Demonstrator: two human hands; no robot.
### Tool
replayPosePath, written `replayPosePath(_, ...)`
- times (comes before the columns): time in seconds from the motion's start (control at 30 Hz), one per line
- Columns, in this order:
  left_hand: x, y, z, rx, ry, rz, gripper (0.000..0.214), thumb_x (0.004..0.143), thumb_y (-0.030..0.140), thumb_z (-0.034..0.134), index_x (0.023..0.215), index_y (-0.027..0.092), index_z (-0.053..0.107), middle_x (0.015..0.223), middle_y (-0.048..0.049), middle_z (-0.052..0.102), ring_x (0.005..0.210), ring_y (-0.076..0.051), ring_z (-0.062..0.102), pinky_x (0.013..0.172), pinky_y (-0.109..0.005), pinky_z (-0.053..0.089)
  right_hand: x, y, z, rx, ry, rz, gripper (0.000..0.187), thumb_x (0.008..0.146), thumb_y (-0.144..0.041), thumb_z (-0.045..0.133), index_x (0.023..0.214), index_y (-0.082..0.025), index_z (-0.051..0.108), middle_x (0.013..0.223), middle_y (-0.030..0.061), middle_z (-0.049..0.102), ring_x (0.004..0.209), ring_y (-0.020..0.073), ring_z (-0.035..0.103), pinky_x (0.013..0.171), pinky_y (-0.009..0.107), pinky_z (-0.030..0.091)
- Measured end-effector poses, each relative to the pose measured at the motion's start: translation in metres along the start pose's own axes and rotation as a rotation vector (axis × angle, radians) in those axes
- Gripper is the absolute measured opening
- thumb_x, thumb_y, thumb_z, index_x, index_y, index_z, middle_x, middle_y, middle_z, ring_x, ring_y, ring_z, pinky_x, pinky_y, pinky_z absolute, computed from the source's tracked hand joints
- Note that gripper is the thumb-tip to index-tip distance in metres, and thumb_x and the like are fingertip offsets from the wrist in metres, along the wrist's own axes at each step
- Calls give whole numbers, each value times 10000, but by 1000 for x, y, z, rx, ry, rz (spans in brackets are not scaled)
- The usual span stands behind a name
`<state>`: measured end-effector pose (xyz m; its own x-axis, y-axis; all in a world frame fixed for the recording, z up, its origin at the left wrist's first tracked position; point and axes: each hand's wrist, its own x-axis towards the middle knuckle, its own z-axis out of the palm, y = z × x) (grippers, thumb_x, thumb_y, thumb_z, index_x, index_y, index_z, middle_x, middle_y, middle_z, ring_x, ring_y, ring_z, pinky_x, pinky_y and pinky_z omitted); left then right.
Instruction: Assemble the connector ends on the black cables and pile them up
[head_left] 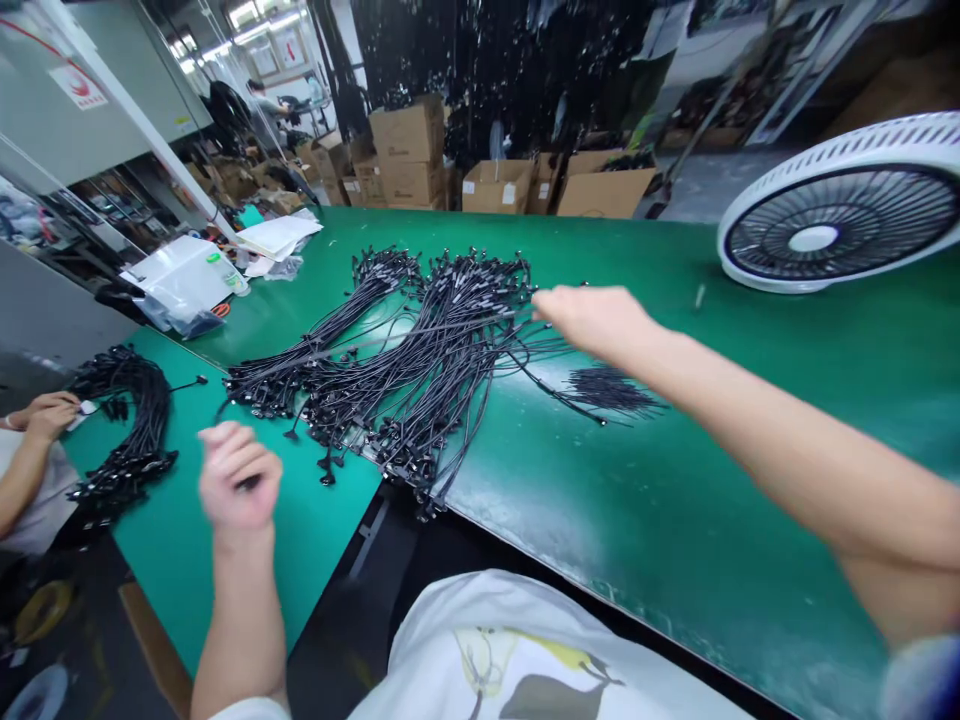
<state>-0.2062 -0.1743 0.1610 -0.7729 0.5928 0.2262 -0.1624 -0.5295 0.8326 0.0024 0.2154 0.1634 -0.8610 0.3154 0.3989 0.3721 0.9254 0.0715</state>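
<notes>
My left hand (240, 475) is raised over the left part of the green table, fingers curled closed around a black cable. A bit of dark cable shows at its top and in the fist. My right hand (589, 315), also closed, is farther off to the right, its fingertips pinching the other end. Between them the cable (420, 334) runs stretched across the piles. Beneath lies a large heap of black cables (442, 350) with connector ends, and a second bundle (337, 325) to its left. Both hands are slightly blurred.
Thin black strips (611, 390) lie right of the heap. A white fan (814, 238) stands at the right. At the left, another person's hands (49, 412) work beside a curved cable bundle (142, 420). Papers (277, 235) and cardboard boxes (409, 150) are at the back.
</notes>
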Motion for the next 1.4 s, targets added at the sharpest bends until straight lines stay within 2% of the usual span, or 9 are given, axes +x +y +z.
replayPosePath(0.1, 2, -53, 34, 310, -5, -134, 207, 861, 379, 624, 856, 174, 659, 711, -9, 683, 651, -103, 663, 577, -167, 533, -62, -51, 9, 139, -198, -265, 246, 942, -223, 377, 808, -194, 581, 649, 19, 571, 468, 114, 428, 483, 273, 248)
replayPosePath(0.23, -21, -121, 89, 720, -455, -212, 336, 898, 472, 523, 969, 182, 678, 956, -71, 695, 960, -185, 636, 913, -330, 499, -100, -102, -19, 219, -246, -435, 219, 953, -221, 396, 867, -201, 597, 743, 29, 610, 580, 128, 518, 491, 283, 240)
replayPosePath(0.33, -34, -134, 108, 559, -674, -442, 386, 917, 499, 475, 974, 160, 652, 588, 18, 524, 593, -115, 536, 725, -296, 502, -96, -82, -35, 140, -165, -252, 298, 978, -355, 397, 848, -192, 609, 764, 47, 612, 670, 145, 548, 528, 277, 266)
replayPosePath(0.53, -20, -114, 94, 79, -649, -906, 317, 842, 423, 632, 828, 106, 641, 488, 103, 236, 402, -24, 168, 425, -164, 315, -115, -7, -15, 265, -101, -115, 471, 971, -557, 280, 958, -244, 631, 896, 54, 641, 745, 190, 582, 567, 297, 369)
replayPosePath(0.77, -6, -92, 78, -141, -248, -858, 242, 936, 248, 502, 813, 94, 644, 504, 102, 152, 363, -17, 139, 378, -118, 272, -149, 20, 4, 370, 25, 143, 396, 966, -497, 302, 995, -275, 629, 1010, 87, 691, 901, 284, 631, 712, 414, 462)
replayPosePath(0.93, 0, -94, 87, -209, -57, -663, 232, 957, 300, 494, 956, 128, 649, 549, 72, 339, 426, -14, 350, 491, -117, 393, -157, 3, 3, 222, 162, 84, 317, 976, -374, 363, 1057, -232, 634, 950, 103, 701, 804, 247, 639, 651, 359, 436)
replayPosePath(1.17, -19, -145, 127, 199, -370, -337, 386, 848, 485, 610, 1066, 169, 646, 1062, -83, 673, 1051, -215, 622, 941, -364, 470, -151, -82, -16, 358, -223, -452, 300, 965, -237, 396, 799, -179, 639, 651, 19, 627, 567, 145, 553, 596, 295, 342)
replayPosePath(1.3, -37, -155, 132, 385, -718, -485, 372, 848, 503, 596, 917, 142, 653, 742, -38, 656, 766, -166, 623, 801, -317, 476, -131, -85, -22, 714, -208, -245, 308, 976, -292, 398, 810, -197, 639, 761, 15, 657, 687, 133, 590, 658, 266, 388)
replayPosePath(1.4, -40, -153, 132, 174, -660, -612, 383, 844, 514, 602, 901, 135, 605, 496, 71, 413, 455, -75, 401, 553, -247, 399, -123, -79, -6, 977, 28, 107, 245, 917, -418, 512, 906, -198, 619, 860, 35, 644, 811, 158, 586, 740, 279, 428)
